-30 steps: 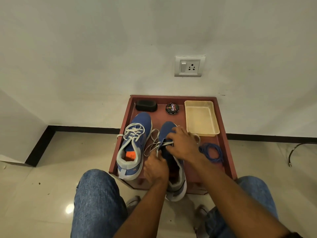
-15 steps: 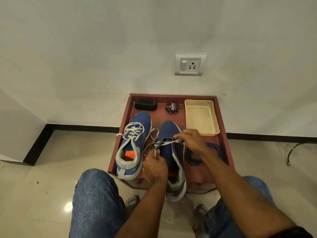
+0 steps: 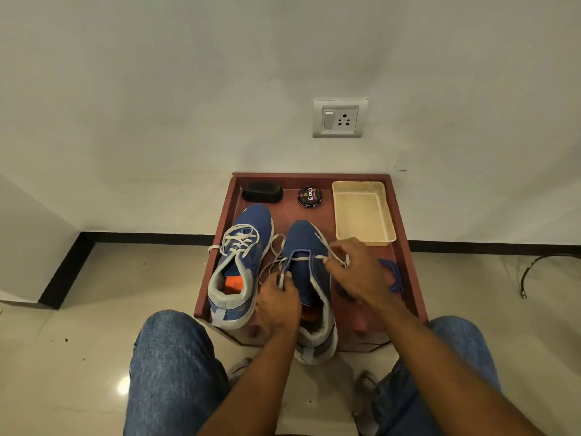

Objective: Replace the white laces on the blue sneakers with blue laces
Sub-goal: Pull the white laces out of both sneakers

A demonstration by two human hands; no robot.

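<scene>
Desk (image 3: 405, 247) carries both blue sneakers. Left sneaker (image 3: 239, 265) is fully laced in white — untouched. Right sneaker (image 3: 306, 256) is nearly unlaced: one white lace (image 3: 301, 258) crossing remains. Right hand (image 3: 355, 272) pinches it; left hand (image 3: 276, 305) grips its loose end. Blue laces (image 3: 393, 276) lie beside, unused.

Both hands on the right sneaker (image 3: 306, 265) mid-frame: left hand (image 3: 276, 305) pinches white lace (image 3: 284, 278), right hand (image 3: 355, 272) pinches the other end. Blue laces (image 3: 393, 275) just right.
</scene>
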